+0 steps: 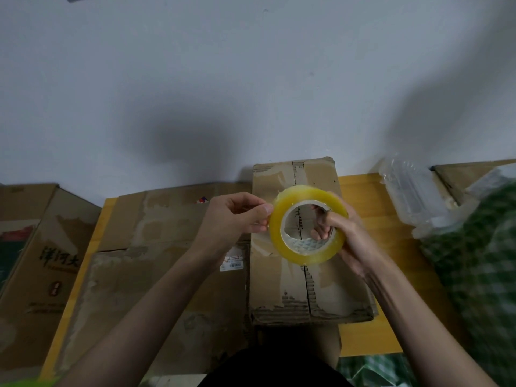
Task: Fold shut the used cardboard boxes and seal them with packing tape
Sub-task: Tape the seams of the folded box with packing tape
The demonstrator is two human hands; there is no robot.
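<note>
A roll of yellowish clear packing tape hangs above a small worn cardboard box whose top flaps lie folded shut, with the centre seam showing. My right hand grips the roll, its fingers curled through the white core. At the roll's left edge my left hand pinches the tape between thumb and fingertips. The box stands on a yellow table, partly on a large flattened cardboard sheet.
A printed cardboard box stands at the left. Clear plastic trays and another box sit at the back right by the white wall. Green checked cloth covers the right side.
</note>
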